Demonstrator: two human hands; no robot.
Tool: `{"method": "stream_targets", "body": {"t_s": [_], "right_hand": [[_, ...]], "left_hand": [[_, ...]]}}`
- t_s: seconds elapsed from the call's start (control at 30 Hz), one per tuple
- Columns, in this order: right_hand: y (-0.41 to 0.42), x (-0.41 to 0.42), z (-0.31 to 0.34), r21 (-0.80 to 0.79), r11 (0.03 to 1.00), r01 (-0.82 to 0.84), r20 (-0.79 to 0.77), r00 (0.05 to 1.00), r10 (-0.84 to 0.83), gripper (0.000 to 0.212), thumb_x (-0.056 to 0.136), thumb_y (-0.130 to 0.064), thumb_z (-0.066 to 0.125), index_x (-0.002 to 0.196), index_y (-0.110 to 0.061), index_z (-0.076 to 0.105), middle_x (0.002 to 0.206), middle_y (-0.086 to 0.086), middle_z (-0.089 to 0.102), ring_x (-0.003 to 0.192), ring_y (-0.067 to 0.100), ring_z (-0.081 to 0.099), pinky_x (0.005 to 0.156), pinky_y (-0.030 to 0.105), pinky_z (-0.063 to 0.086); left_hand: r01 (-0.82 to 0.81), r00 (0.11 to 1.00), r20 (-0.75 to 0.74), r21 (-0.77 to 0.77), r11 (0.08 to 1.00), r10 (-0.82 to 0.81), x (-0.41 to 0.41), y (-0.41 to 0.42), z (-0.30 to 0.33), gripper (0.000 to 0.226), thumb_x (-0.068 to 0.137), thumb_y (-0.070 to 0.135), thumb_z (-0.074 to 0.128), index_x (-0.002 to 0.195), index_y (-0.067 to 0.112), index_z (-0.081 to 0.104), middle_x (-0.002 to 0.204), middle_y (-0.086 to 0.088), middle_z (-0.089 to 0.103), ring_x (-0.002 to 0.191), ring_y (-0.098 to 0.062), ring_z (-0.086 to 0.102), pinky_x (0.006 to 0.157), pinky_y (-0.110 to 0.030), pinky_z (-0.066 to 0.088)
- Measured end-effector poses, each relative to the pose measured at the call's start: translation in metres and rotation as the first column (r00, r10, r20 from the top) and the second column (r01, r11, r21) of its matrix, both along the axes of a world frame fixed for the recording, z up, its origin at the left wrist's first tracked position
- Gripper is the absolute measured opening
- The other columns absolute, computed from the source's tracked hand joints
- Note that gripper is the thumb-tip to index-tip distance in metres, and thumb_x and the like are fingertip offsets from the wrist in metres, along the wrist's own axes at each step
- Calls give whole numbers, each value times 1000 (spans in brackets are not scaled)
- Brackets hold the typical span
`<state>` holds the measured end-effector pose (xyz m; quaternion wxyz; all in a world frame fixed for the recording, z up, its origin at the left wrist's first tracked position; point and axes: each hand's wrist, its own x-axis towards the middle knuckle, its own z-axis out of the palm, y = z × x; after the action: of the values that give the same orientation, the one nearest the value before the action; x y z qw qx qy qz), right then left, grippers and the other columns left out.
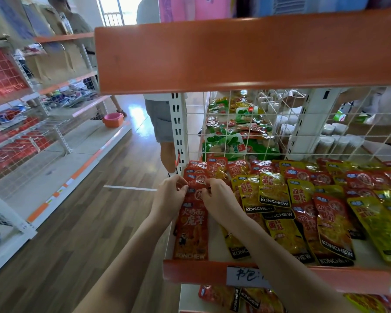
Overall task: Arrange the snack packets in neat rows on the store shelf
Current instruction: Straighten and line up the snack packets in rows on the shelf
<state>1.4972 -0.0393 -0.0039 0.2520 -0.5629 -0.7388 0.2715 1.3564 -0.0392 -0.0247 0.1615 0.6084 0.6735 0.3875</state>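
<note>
At lower centre of the frame, the left hand (pixel 171 195) and right hand (pixel 217 197) each pinch a top corner of the red packet (pixel 193 224), likely squaring it into the shelf's (pixel 203 271) leftmost row, beside yellow packets (pixel 273 190).

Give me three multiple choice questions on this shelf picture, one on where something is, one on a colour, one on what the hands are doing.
1. Where is the red packet lying?
A. left end of the shelf
B. right end
C. on the floor

2. What colour is the bowl?
A. green
B. pink and orange
C. black

3. What are the left hand and right hand doing?
A. hanging idle
B. holding a box
C. both gripping red packets

Answers: 1 A, it lies by the left upright. 2 B, pink over orange. 3 C, fingers curl on the packet tops.
</note>
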Motion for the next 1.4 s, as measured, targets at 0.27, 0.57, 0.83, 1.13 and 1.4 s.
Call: {"method": "stream_targets", "body": {"t_s": [0.27,0.57,0.83,1.13,1.4], "right_hand": [[-2,1,-3,17,999,-32,12,999,32,36,100,-26,40,127,-5,50,127,6,47,95,6,39,72,8,33],[-5,5,1,22,998,-51,13,999,51,36,100,-22,41,129,-3,50,130,8,48,112,15,47,82,11,31],[-2,7,1,16,997,-69,8,998,69,37,99,-21,44,131,-5,50,127,8,50,108,15,48,91,20,41],[-2,8,0,38,994,-102,30,994,101,36,99,-18,43,132,-5,50,128,9,51,114,20,50,94,22,40],[1,12,-6,116,991,-71,26,997,68,32,98,-17,43,126,-8,56,119,6,56,109,17,52,93,22,42]], "left_hand": [[-53,997,55,1,999,53,0,3,-8,17,94,17,52,106,8,60,102,-4,62,93,-18,60,81,-36,55],[-101,992,81,-3,995,101,1,-1,-8,23,98,20,43,106,6,58,96,-1,59,85,-13,56,68,-21,46],[-102,994,38,-26,994,103,2,-2,-7,21,98,19,42,102,7,59,99,-6,61,90,-15,59,80,-28,51],[-115,991,55,-61,991,118,2,0,-8,20,98,14,44,109,7,58,101,-4,60,88,-12,57,70,-17,47],[-106,990,84,-44,993,110,-1,-3,-11,21,97,15,46,108,6,61,97,-1,60,90,-13,59,74,-21,49]]}}
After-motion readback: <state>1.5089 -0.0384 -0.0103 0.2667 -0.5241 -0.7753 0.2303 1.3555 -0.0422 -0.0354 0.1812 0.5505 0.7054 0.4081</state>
